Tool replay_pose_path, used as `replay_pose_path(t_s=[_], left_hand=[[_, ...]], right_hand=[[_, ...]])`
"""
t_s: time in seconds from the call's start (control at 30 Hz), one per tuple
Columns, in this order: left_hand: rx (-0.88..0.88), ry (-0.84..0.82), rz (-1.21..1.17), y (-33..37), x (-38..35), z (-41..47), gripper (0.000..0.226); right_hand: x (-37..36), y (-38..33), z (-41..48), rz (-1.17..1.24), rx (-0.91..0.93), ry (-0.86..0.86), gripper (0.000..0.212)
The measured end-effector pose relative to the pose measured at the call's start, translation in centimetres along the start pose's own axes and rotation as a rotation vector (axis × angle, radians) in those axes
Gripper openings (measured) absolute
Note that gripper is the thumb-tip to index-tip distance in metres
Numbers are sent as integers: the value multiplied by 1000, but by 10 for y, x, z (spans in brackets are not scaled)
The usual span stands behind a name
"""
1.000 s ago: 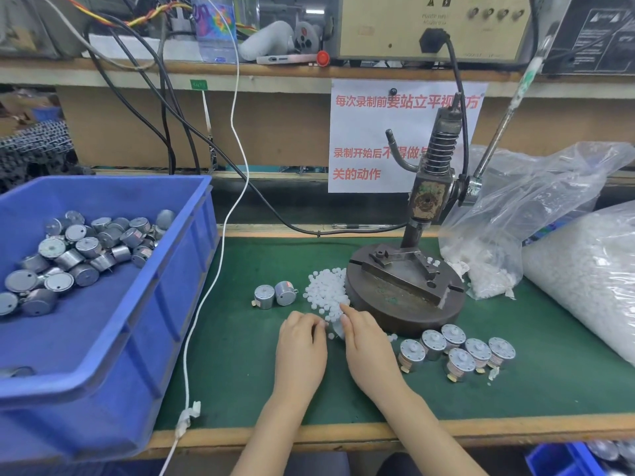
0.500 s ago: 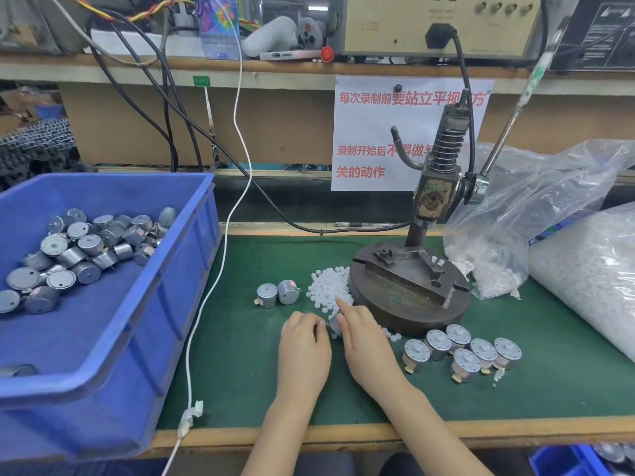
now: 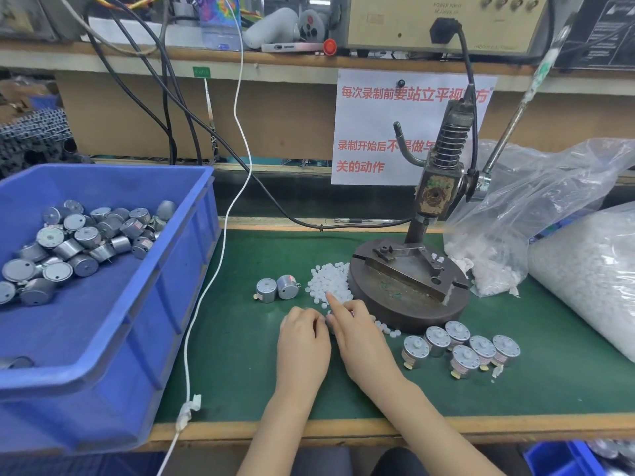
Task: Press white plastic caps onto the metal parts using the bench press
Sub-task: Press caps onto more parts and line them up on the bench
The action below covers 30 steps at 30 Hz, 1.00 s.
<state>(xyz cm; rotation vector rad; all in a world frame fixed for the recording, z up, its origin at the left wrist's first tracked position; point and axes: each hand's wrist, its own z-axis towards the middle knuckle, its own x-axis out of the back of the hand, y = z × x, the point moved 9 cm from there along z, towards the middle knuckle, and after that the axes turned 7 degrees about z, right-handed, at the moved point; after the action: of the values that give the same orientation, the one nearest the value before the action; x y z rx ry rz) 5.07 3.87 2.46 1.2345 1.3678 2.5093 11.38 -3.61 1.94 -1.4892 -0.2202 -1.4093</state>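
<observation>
At far left, blue plastic bin (image 3: 86, 400) stocks silver metal parts (image 3: 86, 242). Left hand (image 3: 302, 338) curled; we cannot tell its hold. Right hand (image 3: 359, 333), index straight, touches white plastic caps (image 3: 326, 278) heaped against grey bench press (image 3: 405, 293), likely singling one.

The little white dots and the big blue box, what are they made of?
The white caps look like plastic: matte, milky, slightly see-through. The blue bin looks like moulded plastic too: even colour, faint sheen, ribbed walls.
</observation>
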Motion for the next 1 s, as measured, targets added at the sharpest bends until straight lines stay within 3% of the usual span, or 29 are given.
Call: replay_pose_path(t_s=[1.0], left_hand=[[5, -59, 86, 1, -7, 1, 20]], right_hand=[[-12, -3, 3, -209, -60, -33, 49]])
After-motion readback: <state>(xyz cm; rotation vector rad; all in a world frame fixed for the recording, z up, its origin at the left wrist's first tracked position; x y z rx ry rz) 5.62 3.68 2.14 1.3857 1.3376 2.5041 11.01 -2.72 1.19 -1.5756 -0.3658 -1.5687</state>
